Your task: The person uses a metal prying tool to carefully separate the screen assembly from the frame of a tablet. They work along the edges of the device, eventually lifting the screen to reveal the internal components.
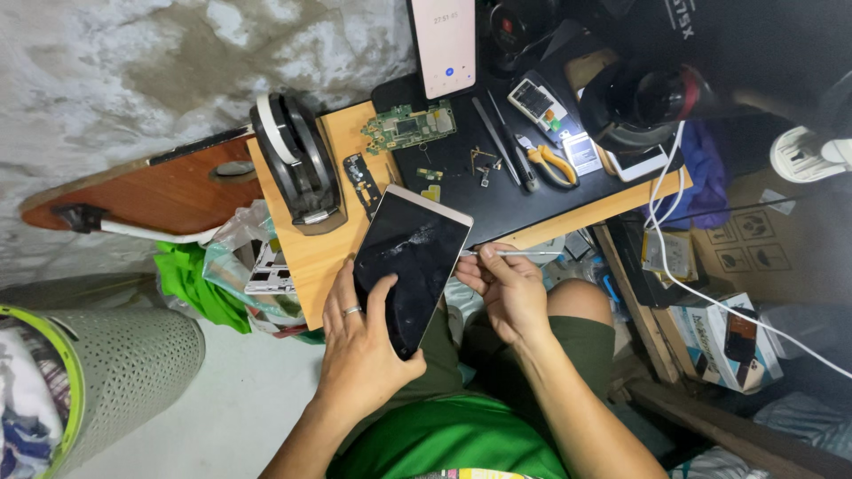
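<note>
Both hands [359,333] [506,293] curl around phone [410,266], tool [515,254].

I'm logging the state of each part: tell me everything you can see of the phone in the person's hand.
The phone is a slim slab with a dark, smudged, scuffed face and a pale gold rim. It is tilted, top end over the wooden table edge. The left hand cradles it, thumb on the face. The right hand holds a thin metal tool at its right edge.

Head view: worn on the head, looks steeply down, close over lap and wooden table [311,257] edge
Views: one only
</note>
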